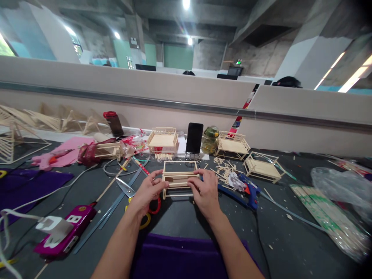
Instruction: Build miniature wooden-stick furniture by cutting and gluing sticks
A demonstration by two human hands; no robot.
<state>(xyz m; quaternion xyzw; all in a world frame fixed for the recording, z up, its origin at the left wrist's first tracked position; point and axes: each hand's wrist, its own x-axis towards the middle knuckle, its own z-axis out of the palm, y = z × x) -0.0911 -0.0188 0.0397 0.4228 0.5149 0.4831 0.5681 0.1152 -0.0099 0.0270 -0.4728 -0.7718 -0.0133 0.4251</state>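
Between my hands is a small frame (179, 174) built of pale wooden sticks, with crossbars and short legs. My left hand (148, 192) pinches its left end, thumb in front and fingers at the upper side. At the opposite end, my right hand (205, 192) grips the frame with thumb and fingers. Scissors with red handles (155, 204) lie partly hidden beside my left hand, near another pair with yellow handles (145, 221). A blue glue gun (252, 192) rests to the right of my right hand.
Finished miniature wooden beds (162, 140) (232, 145) (263, 167) stand behind. A phone (194, 139) leans on a stand beside a green-lidded jar (210, 141). Loose sticks (225, 170) lie scattered. A purple power strip (68, 230) sits left; purple cloth (180, 257) lies in front.
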